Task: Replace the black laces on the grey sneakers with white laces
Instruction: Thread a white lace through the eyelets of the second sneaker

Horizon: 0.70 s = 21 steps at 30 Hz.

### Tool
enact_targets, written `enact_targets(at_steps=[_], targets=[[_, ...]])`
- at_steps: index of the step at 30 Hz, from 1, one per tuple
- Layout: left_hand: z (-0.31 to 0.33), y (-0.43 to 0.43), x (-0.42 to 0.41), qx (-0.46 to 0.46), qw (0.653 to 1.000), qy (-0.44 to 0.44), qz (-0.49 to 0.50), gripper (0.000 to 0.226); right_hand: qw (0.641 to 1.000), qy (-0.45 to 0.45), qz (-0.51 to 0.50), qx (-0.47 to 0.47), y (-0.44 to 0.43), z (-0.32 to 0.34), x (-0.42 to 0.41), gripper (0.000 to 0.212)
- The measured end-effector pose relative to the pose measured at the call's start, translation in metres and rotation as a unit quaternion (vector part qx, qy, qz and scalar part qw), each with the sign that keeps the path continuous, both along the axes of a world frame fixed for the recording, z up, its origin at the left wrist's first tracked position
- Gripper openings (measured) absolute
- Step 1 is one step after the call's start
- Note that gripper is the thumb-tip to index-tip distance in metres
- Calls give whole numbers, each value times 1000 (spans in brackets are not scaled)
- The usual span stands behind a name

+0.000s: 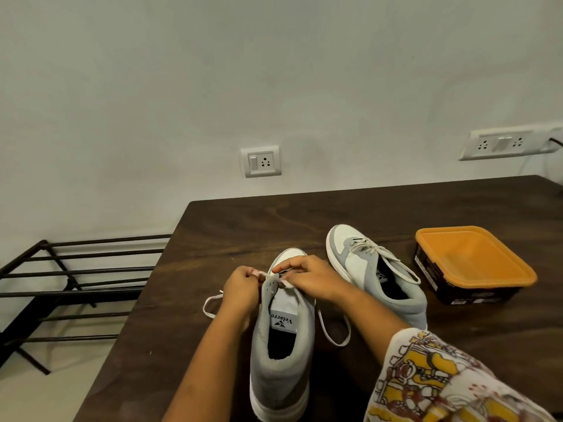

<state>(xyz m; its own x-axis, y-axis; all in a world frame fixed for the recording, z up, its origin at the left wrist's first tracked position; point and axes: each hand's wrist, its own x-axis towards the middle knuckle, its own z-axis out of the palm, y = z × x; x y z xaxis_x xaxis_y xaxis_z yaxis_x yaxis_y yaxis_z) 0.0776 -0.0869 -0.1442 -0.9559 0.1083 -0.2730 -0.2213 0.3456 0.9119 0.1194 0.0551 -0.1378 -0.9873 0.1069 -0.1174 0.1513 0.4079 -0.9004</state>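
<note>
Here both hands meet at the toe end of the near sneaker (283,345), which stands on the dark wood-grain table (243,226) with its heel toward the person. The left hand (242,283) is curled tight, its fingertips pinching the flat white lace (204,306) against the left eyelet strip. The right hand (304,277) arches over the tongue, with thumb and forefinger closed on the same lace at the opposite strip; the exact eyelet is hidden under the fingers. The slack runs off both sides of the shoe, one limp loop lying on the table to the left and a longer loop to the right. The near sneaker has a soft, suede-like grey upper, a padded collar, a white rubber sole and a white tongue with a printed label. The far sneaker (374,269) lies just to the right, apart from the first, with grey and white panels and a tied lace (393,257) of off-white cord already through its eyelets. Further right sits a dark rectangular box (451,287) with rounded corners and a smooth orange lid (472,260). A patterned sleeve (426,376) in yellow, red and white covers the right forearm. A black metal rack (61,284) of thin bars stands on the floor to the left of the table.
</note>
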Motion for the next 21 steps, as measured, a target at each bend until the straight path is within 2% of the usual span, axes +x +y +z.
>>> enact_targets(at_steps=[2,3,5,6,7,8,10,12,13,15,17,19,21], targets=[[10,1,0,151,985,-27,78,21,999,-18,-2,-45,3,-1,0,27],[19,-1,-1,259,957,-37,129,22,998,-24,-5,-60,4,0,1,27],[36,-10,-3,458,859,-50,225,24,998,-16,-5,-65,6,0,3,25],[42,-18,-4,510,818,-47,264,24,998,-6,3,-56,8,-1,4,20],[45,-25,-6,519,801,-39,297,22,999,1,16,-40,9,0,6,17],[44,-32,-7,487,812,-27,322,21,999,8,29,-21,10,0,7,19],[40,-42,-8,338,889,20,308,24,998,24,32,40,13,0,8,26],[30,-41,-5,147,970,95,168,26,994,38,16,102,15,-1,7,35],[24,-39,-4,54,989,120,70,25,992,31,12,119,15,-1,8,42],[12,-31,-1,-108,980,125,-111,19,993,2,13,119,16,-2,10,50],[9,-19,2,-184,957,107,-199,20,998,-20,9,63,17,2,14,44],[11,-11,3,-187,957,103,-198,24,998,-53,-5,-32,18,10,18,45],[13,-8,6,-93,980,51,-168,26,994,-79,-13,-74,20,14,20,55]])
